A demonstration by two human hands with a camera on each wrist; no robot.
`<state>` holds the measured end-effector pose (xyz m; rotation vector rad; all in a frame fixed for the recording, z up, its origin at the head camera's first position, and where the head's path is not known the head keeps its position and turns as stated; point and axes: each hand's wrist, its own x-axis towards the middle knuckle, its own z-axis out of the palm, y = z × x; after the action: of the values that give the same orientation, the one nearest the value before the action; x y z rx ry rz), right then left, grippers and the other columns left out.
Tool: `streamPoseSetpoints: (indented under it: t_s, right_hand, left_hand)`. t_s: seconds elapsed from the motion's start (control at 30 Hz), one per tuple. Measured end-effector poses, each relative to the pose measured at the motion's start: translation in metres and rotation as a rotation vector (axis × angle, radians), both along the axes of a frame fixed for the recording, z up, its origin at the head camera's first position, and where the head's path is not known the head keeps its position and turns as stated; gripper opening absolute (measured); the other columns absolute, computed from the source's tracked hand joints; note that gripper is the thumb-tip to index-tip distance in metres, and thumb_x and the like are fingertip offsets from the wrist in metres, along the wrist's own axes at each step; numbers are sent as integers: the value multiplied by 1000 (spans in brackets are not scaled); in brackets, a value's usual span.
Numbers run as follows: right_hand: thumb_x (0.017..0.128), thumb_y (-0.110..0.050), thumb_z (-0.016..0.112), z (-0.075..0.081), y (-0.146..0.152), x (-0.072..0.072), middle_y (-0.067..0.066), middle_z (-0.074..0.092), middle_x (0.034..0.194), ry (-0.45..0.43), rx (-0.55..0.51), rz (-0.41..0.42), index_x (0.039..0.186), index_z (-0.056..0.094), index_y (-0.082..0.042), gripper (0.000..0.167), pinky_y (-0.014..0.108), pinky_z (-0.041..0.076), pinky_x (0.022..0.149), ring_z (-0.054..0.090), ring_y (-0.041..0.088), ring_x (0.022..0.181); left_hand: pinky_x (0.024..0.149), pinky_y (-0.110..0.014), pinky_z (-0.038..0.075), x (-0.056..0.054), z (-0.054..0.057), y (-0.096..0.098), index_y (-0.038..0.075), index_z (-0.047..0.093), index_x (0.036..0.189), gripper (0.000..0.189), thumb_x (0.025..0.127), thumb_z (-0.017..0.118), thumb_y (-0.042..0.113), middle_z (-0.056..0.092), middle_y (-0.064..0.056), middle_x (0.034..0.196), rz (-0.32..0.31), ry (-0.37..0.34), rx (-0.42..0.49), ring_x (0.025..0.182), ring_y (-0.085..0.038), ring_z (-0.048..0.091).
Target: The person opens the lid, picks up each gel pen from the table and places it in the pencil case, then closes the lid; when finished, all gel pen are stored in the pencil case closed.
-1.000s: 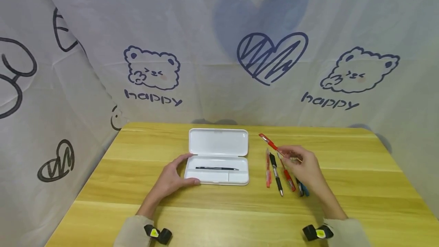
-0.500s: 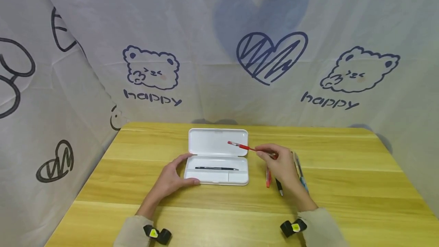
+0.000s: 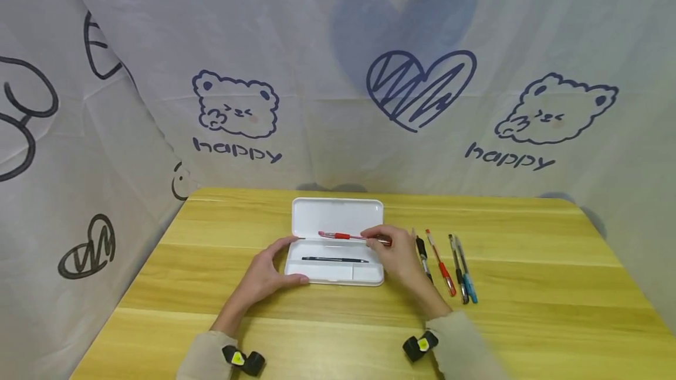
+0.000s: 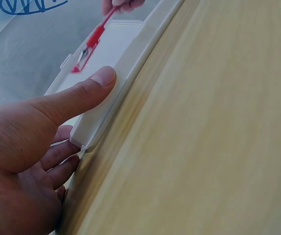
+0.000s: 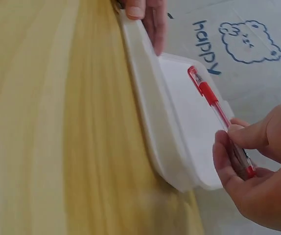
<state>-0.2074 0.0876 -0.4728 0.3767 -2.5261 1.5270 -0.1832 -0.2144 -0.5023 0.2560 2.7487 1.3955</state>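
A white pencil case (image 3: pixel 327 273) lies opened flat on the table, its lid (image 3: pixel 308 216) tipped toward the back. A slim black pen (image 3: pixel 335 260) rests lengthwise in its base. My left hand (image 3: pixel 261 274) holds the case by its left end, thumb on the front rim and fingers at the back corner. My right hand (image 3: pixel 398 254) pinches a clear-barrelled red gel pen (image 3: pixel 342 236) near one end. That pen hangs over the hinge area, roughly level, capped end pointing left. In the right wrist view, thumb and fingers (image 5: pixel 223 152) close round the pen's barrel.
Right of the case lie a black pen (image 3: pixel 421 248) partly behind my right hand, another red pen (image 3: pixel 442 265), a dark pen (image 3: pixel 458 271) and a blue pen (image 3: pixel 467 277). A printed cloth (image 3: pixel 327 151) hangs behind the wooden table (image 3: pixel 538 286).
My right hand has carried the red gel pen leftward from the loose pens to over the case, and the pen has turned nearly level. My left hand has stayed on the case.
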Motion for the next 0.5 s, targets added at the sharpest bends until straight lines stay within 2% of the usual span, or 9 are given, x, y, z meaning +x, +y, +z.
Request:
streamPoseSetpoints:
  t_s: [0.13,0.17,0.2,0.27,0.5]
  right_hand:
    - [91,3,73,-4,-11,-1,4,76,95,15,6,-4,95,80,-10,15,40,53,85,67,20,88]
    - [91,2,74,-5,-14,-2,3,76,94,9,7,-1,94,80,-10,14,36,55,77,65,19,87]
    - [91,2,74,-7,-16,-2,3,76,93,3,12,1,92,80,-10,14,35,54,76,64,18,86]
    - [90,2,74,-10,-20,-2,3,76,92,5,36,1,91,81,-10,13,34,54,78,65,18,86]
    - [88,4,76,-14,-27,-1,5,76,92,22,138,28,88,81,-9,14,45,57,87,70,23,94]
  left_hand:
    - [121,-55,29,-1,-1,0,17,54,147,93,67,98,37,46,-15,156,-3,3,3,147,-36,37]
    - [121,-55,28,-1,-1,0,17,54,147,94,67,98,37,46,-15,156,-3,2,2,147,-36,37]
    - [121,-55,28,-1,-1,0,17,54,147,94,67,98,36,46,-15,156,-2,-1,5,147,-35,37]
    - [120,-56,28,-1,-1,-1,17,53,147,94,67,98,36,46,-16,156,-2,-2,3,147,-36,36]
    - [120,-58,27,0,-1,-1,18,53,147,93,68,98,36,45,-16,157,0,-11,7,148,-37,35]
